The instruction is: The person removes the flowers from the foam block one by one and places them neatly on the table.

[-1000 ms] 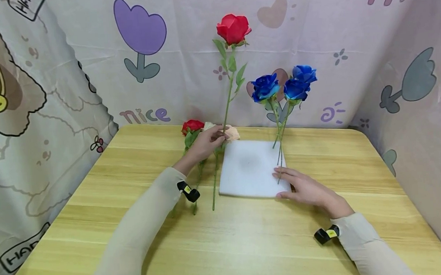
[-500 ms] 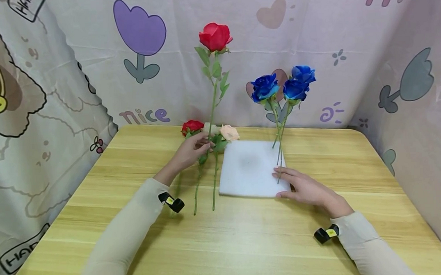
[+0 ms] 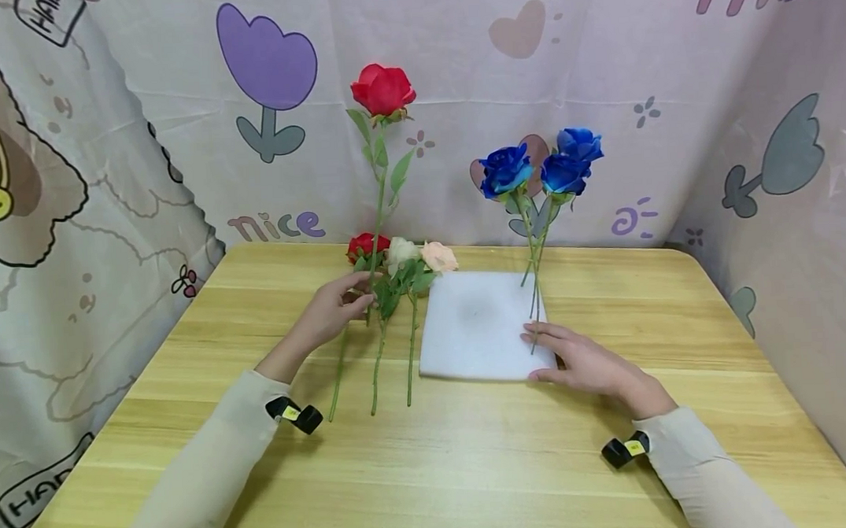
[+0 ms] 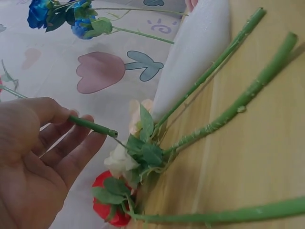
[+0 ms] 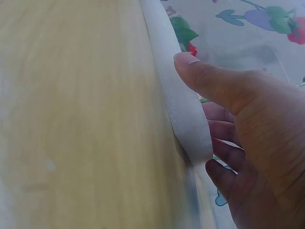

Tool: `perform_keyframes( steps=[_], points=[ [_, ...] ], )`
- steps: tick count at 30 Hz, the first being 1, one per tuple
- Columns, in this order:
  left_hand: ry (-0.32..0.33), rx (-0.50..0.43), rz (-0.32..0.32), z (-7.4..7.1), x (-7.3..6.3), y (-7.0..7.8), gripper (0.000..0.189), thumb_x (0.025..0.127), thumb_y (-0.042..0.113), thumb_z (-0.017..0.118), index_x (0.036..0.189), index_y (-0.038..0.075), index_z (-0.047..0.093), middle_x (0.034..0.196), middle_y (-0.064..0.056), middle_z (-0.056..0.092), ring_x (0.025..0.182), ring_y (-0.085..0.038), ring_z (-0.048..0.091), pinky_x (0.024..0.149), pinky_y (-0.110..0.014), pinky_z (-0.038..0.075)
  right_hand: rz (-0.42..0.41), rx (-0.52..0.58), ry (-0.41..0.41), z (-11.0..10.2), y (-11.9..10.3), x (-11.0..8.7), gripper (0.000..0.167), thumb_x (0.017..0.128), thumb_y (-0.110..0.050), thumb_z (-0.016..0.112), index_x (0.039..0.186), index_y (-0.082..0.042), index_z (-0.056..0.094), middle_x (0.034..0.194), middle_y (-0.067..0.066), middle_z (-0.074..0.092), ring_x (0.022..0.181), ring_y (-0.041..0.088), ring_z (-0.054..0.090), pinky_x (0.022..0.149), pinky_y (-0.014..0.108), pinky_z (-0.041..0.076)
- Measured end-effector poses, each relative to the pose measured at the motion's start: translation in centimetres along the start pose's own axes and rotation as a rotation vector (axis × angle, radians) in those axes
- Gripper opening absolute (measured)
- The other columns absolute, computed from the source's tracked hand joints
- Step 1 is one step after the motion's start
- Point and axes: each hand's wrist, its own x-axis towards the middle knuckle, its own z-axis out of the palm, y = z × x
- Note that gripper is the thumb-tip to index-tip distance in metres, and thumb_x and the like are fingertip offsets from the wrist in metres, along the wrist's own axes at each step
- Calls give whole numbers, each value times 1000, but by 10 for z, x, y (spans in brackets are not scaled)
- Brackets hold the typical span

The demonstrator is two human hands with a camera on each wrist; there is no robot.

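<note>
My left hand (image 3: 333, 311) pinches the green stem of a red rose (image 3: 383, 90) between thumb and fingers, bloom up. In the left wrist view, the lower end of this stem (image 4: 97, 128) pokes out past the fingers, with a thin wire at its tip. My right hand (image 3: 586, 359) rests on the front right corner of a white foam block (image 3: 471, 325), thumb at the front edge and fingers by the right side. Blue roses (image 3: 507, 171) stand upright with their stems in the right part of the block.
Left of the block lie another red rose (image 3: 367, 245), a white rose (image 3: 401, 255) and a pale peach rose (image 3: 440, 256), stems toward the front. They lie on a wooden table (image 3: 432, 468). A printed curtain (image 3: 384, 21) hangs behind.
My left hand has moved left and toward the front with the upright red rose, off the lying blooms, which now show more fully. The right hand has stayed at the block.
</note>
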Motion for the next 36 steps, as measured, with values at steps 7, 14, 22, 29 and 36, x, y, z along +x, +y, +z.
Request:
perform_keyframes(
  steps=[7, 14, 22, 29, 36],
  points=[
    [-27, -20, -22, -9, -18, -7, 49, 100, 6, 57, 145, -1, 42, 119, -28, 57, 102, -37, 63, 74, -33, 59, -2, -1, -1, 0, 0, 0, 71, 89, -50, 67, 142, -6, 51, 153, 12, 37, 138, 34, 35, 111, 50, 32],
    [-30, -31, -65, -14, -36, -14, 52, 99, 3, 57, 147, 0, 39, 117, -27, 57, 100, -37, 64, 73, -32, 60, -4, 1, 2, 0, 0, -1, 70, 90, -49, 67, 142, -6, 51, 153, 12, 38, 138, 34, 35, 111, 50, 32],
    [-49, -80, -94, -19, -54, -23, 54, 99, 4, 57, 148, -1, 35, 117, -29, 56, 104, -43, 61, 73, -35, 60, -1, 0, -4, 0, 0, -1, 72, 90, -52, 65, 143, -6, 49, 153, 12, 36, 139, 34, 34, 112, 50, 31],
    [-45, -120, -138, -22, -69, -31, 56, 99, 4, 57, 149, -2, 33, 117, -30, 54, 104, -42, 60, 74, -36, 60, 7, -3, -1, 0, 0, -1, 74, 89, -53, 65, 144, -7, 48, 154, 11, 36, 140, 33, 33, 113, 50, 30],
    [-48, -144, -161, -28, -83, -40, 57, 99, 3, 57, 149, -5, 31, 116, -31, 54, 102, -42, 61, 75, -38, 60, 5, -6, -2, 0, 1, -1, 74, 89, -54, 64, 144, -7, 48, 154, 11, 36, 140, 33, 34, 112, 50, 30]
  ],
)
